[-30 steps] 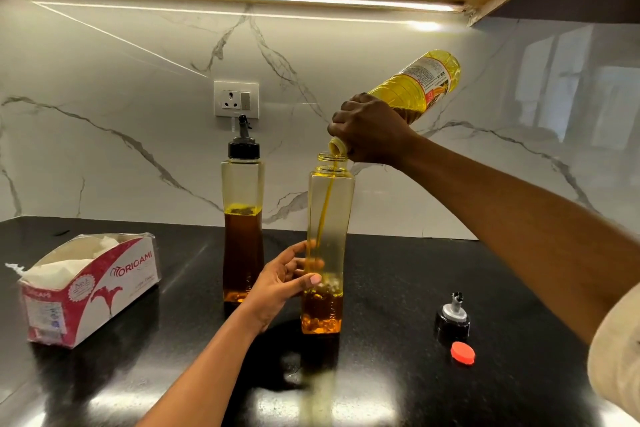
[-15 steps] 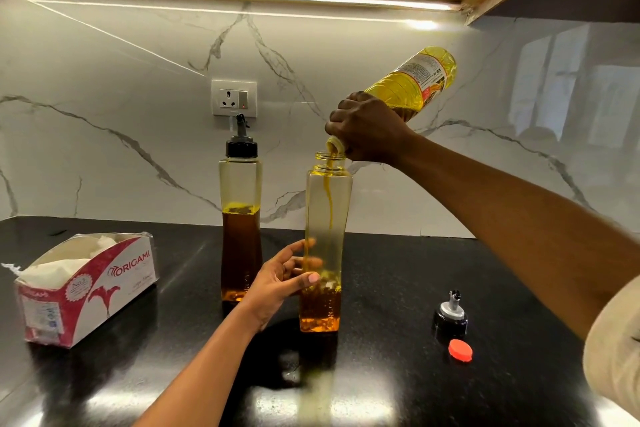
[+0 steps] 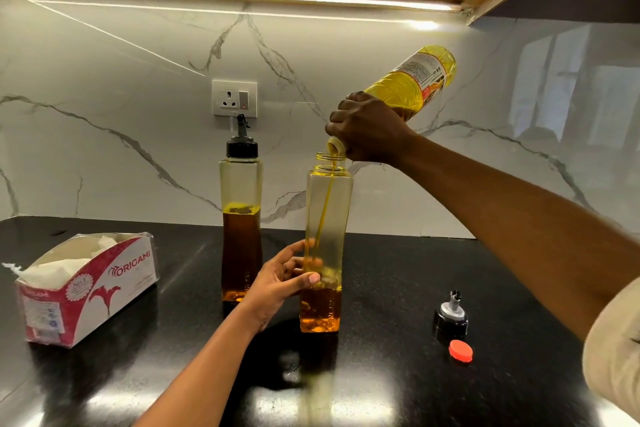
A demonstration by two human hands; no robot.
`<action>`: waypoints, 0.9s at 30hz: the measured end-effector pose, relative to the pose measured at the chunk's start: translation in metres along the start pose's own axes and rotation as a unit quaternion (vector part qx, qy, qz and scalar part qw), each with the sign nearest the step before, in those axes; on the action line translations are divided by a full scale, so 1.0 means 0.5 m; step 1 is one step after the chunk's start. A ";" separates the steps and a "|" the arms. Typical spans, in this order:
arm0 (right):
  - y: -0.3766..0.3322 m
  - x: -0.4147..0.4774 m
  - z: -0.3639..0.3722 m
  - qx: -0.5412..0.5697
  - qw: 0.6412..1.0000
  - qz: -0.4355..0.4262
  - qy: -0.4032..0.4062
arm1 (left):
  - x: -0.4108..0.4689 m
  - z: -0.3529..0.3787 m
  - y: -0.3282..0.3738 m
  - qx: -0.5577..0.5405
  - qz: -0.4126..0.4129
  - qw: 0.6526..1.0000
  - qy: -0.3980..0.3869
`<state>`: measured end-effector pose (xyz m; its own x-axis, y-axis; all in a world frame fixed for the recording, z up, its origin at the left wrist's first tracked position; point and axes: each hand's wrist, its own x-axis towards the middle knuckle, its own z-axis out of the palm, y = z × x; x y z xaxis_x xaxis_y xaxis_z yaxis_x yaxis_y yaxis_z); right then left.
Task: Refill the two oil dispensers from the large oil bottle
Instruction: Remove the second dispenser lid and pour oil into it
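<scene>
Since the earlier frames: the oil stream (image 3: 325,204) has steadied into one thin line down the open dispenser (image 3: 328,243); hands and bottles have barely shifted, and the pool at the bottom looks only slightly higher.
Head view, centre: the right hand (image 3: 372,130) is clamped round the neck of the large oil bottle (image 3: 414,83), tilted mouth-down from the upper right, its mouth just above the dispenser's open neck.
Head view, lower centre: the left hand (image 3: 282,282) braces the dispenser low down, thumb in front and fingers curled behind, not fully closed.
Doing it well: in my judgement, keep the mouth centred over the narrow neck, keep the tilt gentle so the flow does not glug or splash, and keep the base pinned to the black countertop (image 3: 398,374).
The dispenser: tall, clear, square-sided, amber oil only in its lowest part.
Second dispenser (image 3: 241,218): left of centre, capped, roughly half full.
Lower right: pourer cap (image 3: 450,314) and red bottle cap (image 3: 460,351) lie apart on the counter.
Left: an open tissue box (image 3: 86,288).
</scene>
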<state>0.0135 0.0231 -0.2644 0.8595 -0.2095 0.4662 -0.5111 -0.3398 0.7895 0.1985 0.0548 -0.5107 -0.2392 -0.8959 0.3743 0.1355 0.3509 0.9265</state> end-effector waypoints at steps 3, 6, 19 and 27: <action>0.000 -0.001 0.000 0.000 1.000 -0.002 0.002 | -0.001 0.001 0.002 0.006 -0.002 1.000 -0.001; 0.001 0.000 -0.001 -0.005 1.000 -0.004 -0.001 | -0.001 0.001 0.002 0.003 -0.003 1.000 -0.002; 0.001 0.004 -0.005 -0.007 1.000 -0.008 -0.024 | -0.002 0.001 0.000 -0.005 0.000 1.000 0.000; 0.001 0.003 -0.005 -0.008 1.000 -0.010 -0.020 | -0.003 0.003 0.003 0.000 -0.003 1.000 0.003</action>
<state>0.0147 0.0248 -0.2625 0.8684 -0.2388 0.4346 -0.4936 -0.3303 0.8045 0.1978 0.0572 -0.5096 -0.2346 -0.8996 0.3683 0.1345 0.3452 0.9289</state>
